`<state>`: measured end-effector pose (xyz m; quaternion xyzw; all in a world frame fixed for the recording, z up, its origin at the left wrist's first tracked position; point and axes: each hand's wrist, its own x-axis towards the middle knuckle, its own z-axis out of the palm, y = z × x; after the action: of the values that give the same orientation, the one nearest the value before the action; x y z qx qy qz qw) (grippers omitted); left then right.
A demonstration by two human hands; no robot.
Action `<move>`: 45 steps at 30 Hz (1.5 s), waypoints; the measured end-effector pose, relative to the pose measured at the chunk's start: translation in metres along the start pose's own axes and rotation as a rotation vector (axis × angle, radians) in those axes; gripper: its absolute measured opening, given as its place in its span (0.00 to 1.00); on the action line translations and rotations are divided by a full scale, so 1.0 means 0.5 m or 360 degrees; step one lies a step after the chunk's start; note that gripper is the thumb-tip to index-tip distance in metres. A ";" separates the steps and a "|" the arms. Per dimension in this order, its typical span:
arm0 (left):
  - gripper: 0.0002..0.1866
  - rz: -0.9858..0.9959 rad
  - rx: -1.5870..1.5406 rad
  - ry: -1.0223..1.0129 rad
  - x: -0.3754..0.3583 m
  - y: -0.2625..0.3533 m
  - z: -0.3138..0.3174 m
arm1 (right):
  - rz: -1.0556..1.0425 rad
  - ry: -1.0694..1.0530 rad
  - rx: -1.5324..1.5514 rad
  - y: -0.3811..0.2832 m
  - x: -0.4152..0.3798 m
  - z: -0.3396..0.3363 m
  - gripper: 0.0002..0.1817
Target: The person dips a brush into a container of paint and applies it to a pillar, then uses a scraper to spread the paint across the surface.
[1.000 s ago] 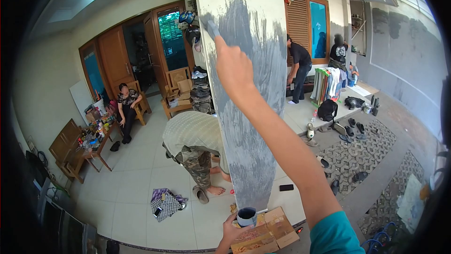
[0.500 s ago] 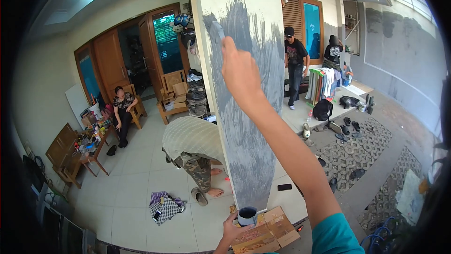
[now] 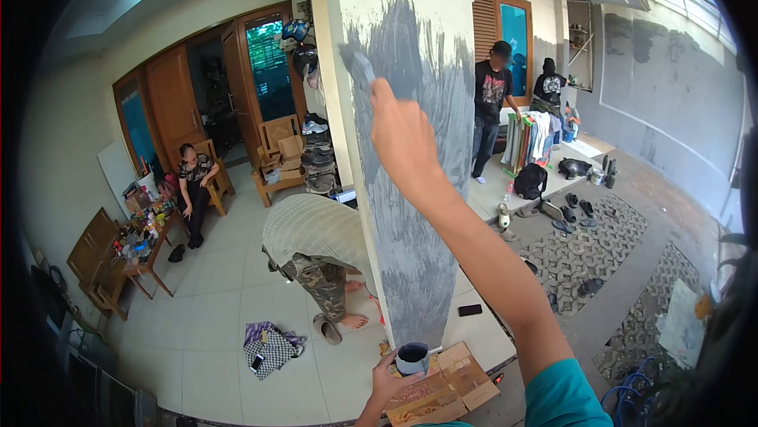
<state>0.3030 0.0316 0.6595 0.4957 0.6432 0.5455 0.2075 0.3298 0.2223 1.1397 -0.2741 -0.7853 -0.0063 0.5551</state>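
Observation:
My right hand [image 3: 404, 141] grips a paintbrush [image 3: 362, 67], its bristles against the upper left part of a square pillar [image 3: 418, 214]. Streaky grey paint covers much of the pillar's face, with a ragged upper edge below bare cream wall. Low at the pillar's foot, my left hand [image 3: 387, 382] is closed around a small cup [image 3: 413, 359] with dark grey paint inside. Beneath the cup, a flattened cardboard box [image 3: 442, 387] lies on the floor.
A person [image 3: 316, 237] bends over just left of the pillar. On the tiles are a phone [image 3: 470, 310] and a checkered cloth [image 3: 268, 348]. Another person [image 3: 491, 103] stands by a rack of cloths [image 3: 530, 142]. Shoes [image 3: 580, 210] lie on the paving.
My right hand and the brush have come down slightly on the pillar, the bristles shifting left. The standing person at right has moved to the rack, an arm reaching to it.

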 end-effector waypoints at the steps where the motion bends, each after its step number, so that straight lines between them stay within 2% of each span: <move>1: 0.46 0.0012 -0.0019 0.0007 0.004 0.010 0.000 | -0.0053 0.0045 -0.0010 -0.008 0.018 0.000 0.10; 4: 0.46 -0.0003 -0.0042 0.0014 0.007 0.013 0.000 | -0.0062 0.0041 -0.0091 0.000 0.036 0.027 0.09; 9: 0.45 -0.0074 -0.0073 0.0007 -0.004 0.014 -0.002 | 0.0082 -0.0126 -0.0092 0.029 -0.041 0.046 0.07; 11: 0.44 0.0026 -0.0041 0.0023 -0.010 0.007 -0.004 | 0.0160 -0.0198 -0.0058 0.043 -0.070 0.047 0.08; 13: 0.41 -0.0065 -0.0037 0.0024 -0.013 0.043 -0.015 | 0.0096 -0.0098 0.0143 0.062 -0.114 0.034 0.09; 14: 0.39 -0.0111 -0.0059 0.0017 -0.015 0.037 -0.013 | 0.0177 -0.0136 0.0118 0.075 -0.143 0.025 0.09; 16: 0.38 -0.0087 -0.0022 0.0061 -0.013 0.055 -0.015 | 0.0203 -0.0035 0.0491 0.106 -0.208 0.005 0.10; 17: 0.38 -0.0034 -0.0104 0.0061 -0.012 0.034 -0.012 | 0.0292 -0.0087 0.0458 0.129 -0.257 -0.005 0.10; 19: 0.36 -0.0157 -0.0079 0.0095 -0.014 0.072 -0.013 | 0.0578 -0.0240 0.0586 0.167 -0.364 -0.033 0.12; 20: 0.35 -0.0082 -0.0133 0.0071 -0.015 0.055 -0.013 | 0.0745 -0.0308 0.0525 0.188 -0.426 -0.041 0.14; 22: 0.36 -0.0081 -0.0025 0.0063 -0.025 0.045 -0.014 | 0.1062 -0.0585 0.0453 0.264 -0.591 -0.025 0.13; 24: 0.37 -0.0118 0.0000 0.0061 -0.035 0.037 -0.016 | 0.1119 -0.0500 0.0440 0.339 -0.798 0.010 0.14; 25: 0.37 -0.0138 0.0069 0.0057 -0.040 0.025 -0.014 | 0.1270 -0.0639 0.0334 0.370 -0.891 0.011 0.15; 29: 0.38 -0.0109 0.0083 0.0094 -0.047 0.002 0.007 | 0.1613 -0.0725 0.0243 0.397 -1.113 -0.009 0.16; 32: 0.37 -0.0110 0.0209 0.0125 -0.028 0.023 0.030 | 0.1726 -0.0751 0.0477 0.393 -1.093 -0.039 0.16; 35: 0.39 -0.0009 0.0272 0.0156 -0.007 0.028 0.049 | 0.1843 -0.0713 0.0788 0.385 -0.998 -0.060 0.16; 36: 0.40 0.0000 0.0315 0.0182 -0.003 0.024 0.056 | 0.1597 -0.0605 0.0775 0.404 -0.998 -0.046 0.15; 37: 0.40 0.0037 0.0354 0.0221 0.018 0.024 0.064 | 0.1514 -0.0578 0.0808 0.412 -0.963 -0.036 0.15; 40: 0.40 0.0063 0.0256 0.0335 0.053 0.056 0.077 | 0.1470 -0.0495 0.1066 0.396 -0.832 -0.053 0.16; 42: 0.39 0.0103 0.0220 0.0409 0.094 0.096 0.081 | 0.1570 -0.0693 0.1251 0.382 -0.757 -0.067 0.15; 45: 0.40 0.0206 0.0300 0.0499 0.166 0.136 0.082 | 0.1368 -0.0683 0.1314 0.379 -0.704 -0.066 0.15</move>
<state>0.3289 0.1179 0.7307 0.4622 0.6826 0.5657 0.0219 0.5235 0.2241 0.7883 -0.3233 -0.6367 0.5758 0.3982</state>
